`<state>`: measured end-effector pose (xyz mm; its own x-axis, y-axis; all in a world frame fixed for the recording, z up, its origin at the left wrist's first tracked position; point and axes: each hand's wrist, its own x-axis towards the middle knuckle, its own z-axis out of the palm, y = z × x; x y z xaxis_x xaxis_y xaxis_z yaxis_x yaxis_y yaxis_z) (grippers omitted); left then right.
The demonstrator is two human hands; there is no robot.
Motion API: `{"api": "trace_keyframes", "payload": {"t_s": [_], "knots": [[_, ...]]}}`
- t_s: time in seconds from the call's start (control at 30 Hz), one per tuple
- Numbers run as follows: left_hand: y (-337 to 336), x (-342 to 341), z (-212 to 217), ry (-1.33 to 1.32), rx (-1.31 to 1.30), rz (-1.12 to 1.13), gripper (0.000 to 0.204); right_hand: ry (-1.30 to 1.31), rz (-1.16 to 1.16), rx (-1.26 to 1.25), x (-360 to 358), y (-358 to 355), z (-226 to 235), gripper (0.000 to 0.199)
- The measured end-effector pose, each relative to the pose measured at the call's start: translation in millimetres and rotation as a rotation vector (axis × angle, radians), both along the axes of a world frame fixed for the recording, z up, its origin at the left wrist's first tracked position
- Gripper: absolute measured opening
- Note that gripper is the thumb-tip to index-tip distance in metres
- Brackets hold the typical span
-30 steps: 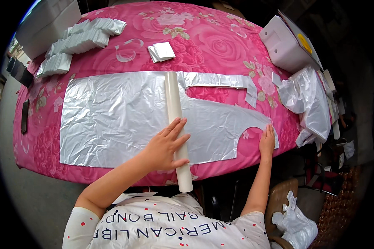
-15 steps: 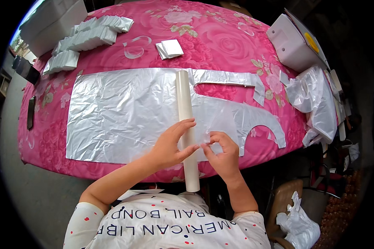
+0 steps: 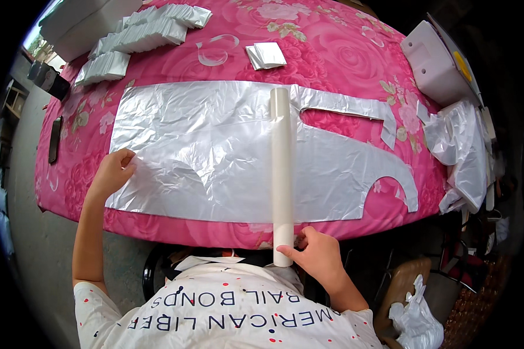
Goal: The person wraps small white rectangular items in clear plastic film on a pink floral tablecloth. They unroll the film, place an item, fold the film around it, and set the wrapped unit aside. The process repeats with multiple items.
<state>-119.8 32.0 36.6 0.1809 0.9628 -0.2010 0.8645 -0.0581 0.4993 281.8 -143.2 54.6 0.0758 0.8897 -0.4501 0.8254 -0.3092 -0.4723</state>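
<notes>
A thin silvery-white plastic sheet [image 3: 180, 139] lies flat and wrinkled along the near part of the table, with curved cut-outs and strap-like strips at its right end. A long cream tube [image 3: 282, 163] rests across it, its near end sticking out past the table edge. At the sheet's left edge my left hand [image 3: 114, 173] is closed in a pinch on the plastic. My right hand [image 3: 317, 255] is closed at the tube's near end, thumb on top, other fingers partly hidden beside it.
Rows of folded white packets [image 3: 140, 41] and a white box [image 3: 78, 26] occupy the far left. Two folded packets [image 3: 266, 56] lie beyond the sheet. A phone [image 3: 55, 139] is at the left edge; a white bin [image 3: 434, 61] and crumpled clear plastic [image 3: 457, 145] stand right.
My left hand has moved from the tube to the sheet's left edge. My right hand has slid down to the tube's near end. The view has shifted, moving the table contents rightward.
</notes>
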Motion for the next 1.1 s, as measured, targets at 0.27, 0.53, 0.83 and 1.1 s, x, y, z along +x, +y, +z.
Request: {"api": "trace_keyframes", "payload": {"t_s": [0.27,0.53,0.83,1.1], "knots": [[-19,173,6,-0.369,0.453,-0.473,0.043,0.167,-0.102,-0.036,1,-5,-10,0.043],[-41,254,-58,-0.143,0.396,-0.631,0.061,0.209,-0.101,-0.145,17,-8,-12,0.047],[-43,260,-63,-0.013,0.458,-0.634,0.062,0.509,-0.109,-0.134,48,137,-27,0.072],[-41,258,-62,0.016,0.468,-0.643,0.064,1.61,-0.739,0.129,66,254,-73,0.038]]}}
